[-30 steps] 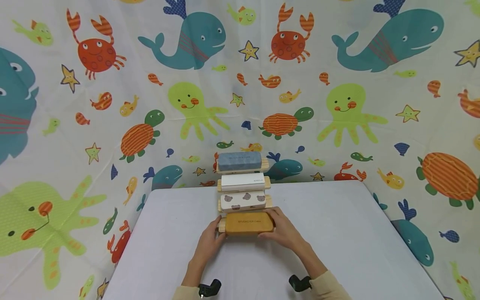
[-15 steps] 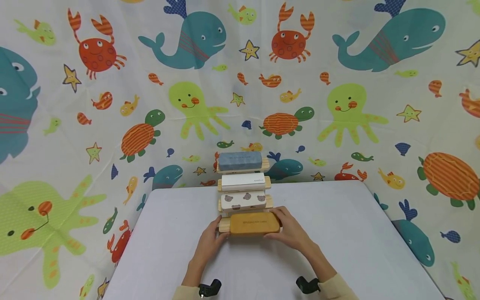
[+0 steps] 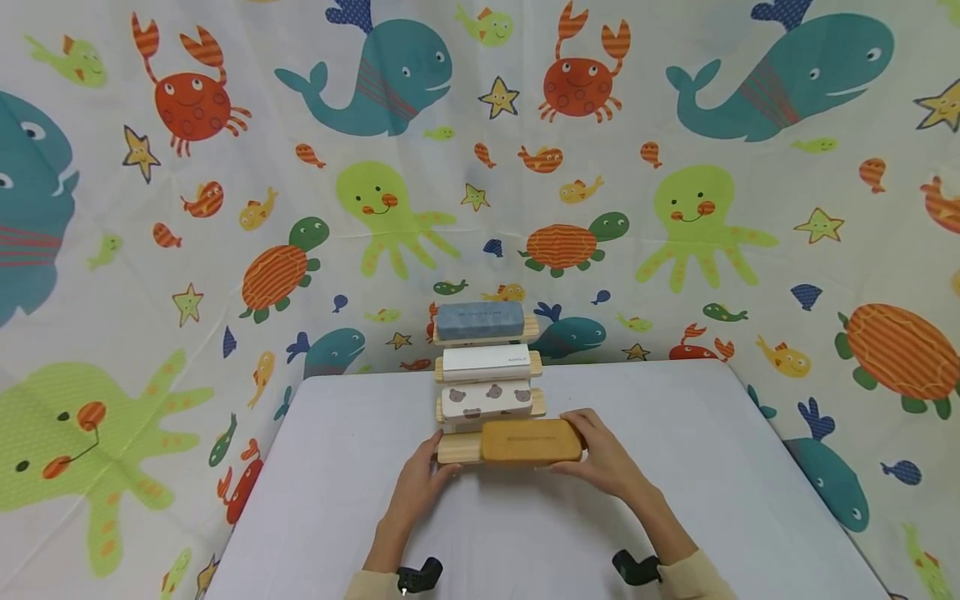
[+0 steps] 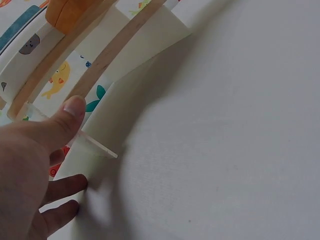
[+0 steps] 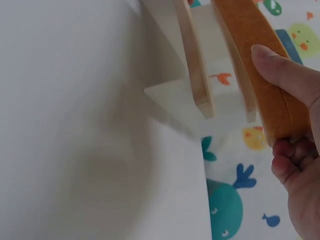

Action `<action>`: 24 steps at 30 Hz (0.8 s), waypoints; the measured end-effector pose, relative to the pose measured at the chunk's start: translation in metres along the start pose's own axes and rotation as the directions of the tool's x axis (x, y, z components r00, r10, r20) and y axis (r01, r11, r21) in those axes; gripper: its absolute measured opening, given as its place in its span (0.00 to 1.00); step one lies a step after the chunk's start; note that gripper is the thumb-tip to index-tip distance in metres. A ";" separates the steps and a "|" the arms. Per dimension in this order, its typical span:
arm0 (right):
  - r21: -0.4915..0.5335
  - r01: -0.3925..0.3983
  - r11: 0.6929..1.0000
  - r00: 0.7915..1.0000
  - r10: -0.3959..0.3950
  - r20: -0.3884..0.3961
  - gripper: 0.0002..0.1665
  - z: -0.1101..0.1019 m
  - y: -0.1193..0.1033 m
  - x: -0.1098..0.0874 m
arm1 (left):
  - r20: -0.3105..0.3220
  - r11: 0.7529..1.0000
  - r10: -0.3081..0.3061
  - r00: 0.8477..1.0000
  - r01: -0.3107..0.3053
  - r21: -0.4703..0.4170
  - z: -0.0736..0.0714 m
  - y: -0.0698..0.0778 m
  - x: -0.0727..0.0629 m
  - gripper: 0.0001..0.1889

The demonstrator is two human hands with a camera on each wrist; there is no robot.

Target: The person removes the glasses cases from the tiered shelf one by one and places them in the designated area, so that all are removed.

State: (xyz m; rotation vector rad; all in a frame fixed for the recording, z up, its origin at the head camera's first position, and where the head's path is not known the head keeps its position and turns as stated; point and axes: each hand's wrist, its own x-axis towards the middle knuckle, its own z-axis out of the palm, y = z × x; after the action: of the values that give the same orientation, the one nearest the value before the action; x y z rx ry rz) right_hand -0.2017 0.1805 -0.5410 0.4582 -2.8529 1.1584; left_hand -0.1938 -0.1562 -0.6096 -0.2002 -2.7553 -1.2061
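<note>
A mustard glasses case (image 3: 531, 442) lies lengthwise over the lowest wooden slats of a tiered display rack (image 3: 460, 448), its right end jutting well past them. My right hand (image 3: 609, 460) grips that end; in the right wrist view the thumb (image 5: 272, 62) lies along the case's side and the fingertips curl at its end. The bare left part of the slats shows beside the case. My left hand (image 3: 415, 485) holds the rack's left end, its thumb (image 4: 74, 111) against a slat and the other fingers lower, by the clear side panel (image 4: 100, 145).
Higher tiers bear a white case with bear heads (image 3: 487, 402), a plain white case (image 3: 486, 363) and a blue case (image 3: 480, 321). The rack stands on a white-covered table (image 3: 360, 433). Behind hangs a sea-animal print cloth (image 3: 480, 250).
The mustard case has slid to the right along the lowest tier with my right hand, baring more of the slats. My left hand has stayed at the rack's left end.
</note>
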 end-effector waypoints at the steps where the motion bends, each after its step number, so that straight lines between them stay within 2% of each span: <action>1: 0.001 0.002 1.000 1.000 -0.002 -0.003 0.49 -0.002 0.002 0.000 | -0.001 1.000 0.002 1.000 -0.002 0.004 0.000 0.000 0.000 0.39; 24: -0.026 -0.023 0.999 0.994 0.020 -0.108 0.47 -0.043 0.045 -0.013 | 0.016 0.999 -0.033 0.999 0.033 0.022 -0.001 0.001 0.002 0.41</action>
State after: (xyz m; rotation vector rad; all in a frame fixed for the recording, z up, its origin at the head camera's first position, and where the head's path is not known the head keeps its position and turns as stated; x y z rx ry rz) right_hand -0.2052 0.2439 -0.5424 0.3530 -2.7849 1.1100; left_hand -0.1951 -0.1561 -0.6080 -0.1633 -2.7947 -1.1872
